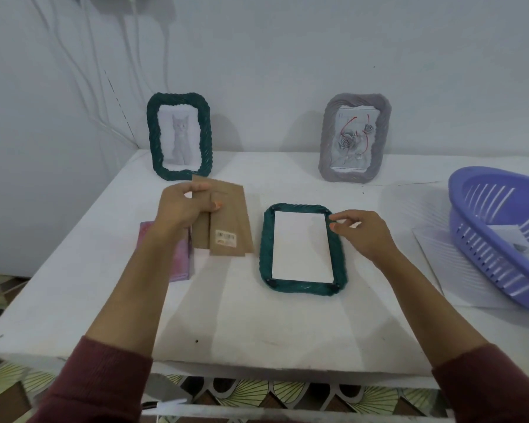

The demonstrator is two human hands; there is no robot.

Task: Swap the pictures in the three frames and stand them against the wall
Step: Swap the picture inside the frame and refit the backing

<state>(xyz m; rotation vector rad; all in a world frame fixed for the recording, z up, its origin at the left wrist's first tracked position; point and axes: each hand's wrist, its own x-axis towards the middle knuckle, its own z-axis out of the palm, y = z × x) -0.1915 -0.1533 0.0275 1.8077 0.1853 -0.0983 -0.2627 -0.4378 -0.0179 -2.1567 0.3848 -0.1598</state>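
Partly hiding a pink picture [182,264], the left hand [180,209] grips a brown board [229,215]; the right hand [361,233] spreads loosely beside the flat green frame [264,254].

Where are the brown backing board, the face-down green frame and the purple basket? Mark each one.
brown backing board [230,220], head view, bare card above its sticker.
face-down green frame [266,239], head view, its left rim.
purple basket [471,239], head view, its slatted front wall.

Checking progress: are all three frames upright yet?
No: the face-down green frame lies flat on the table; only the cat frame and rose frame stand.
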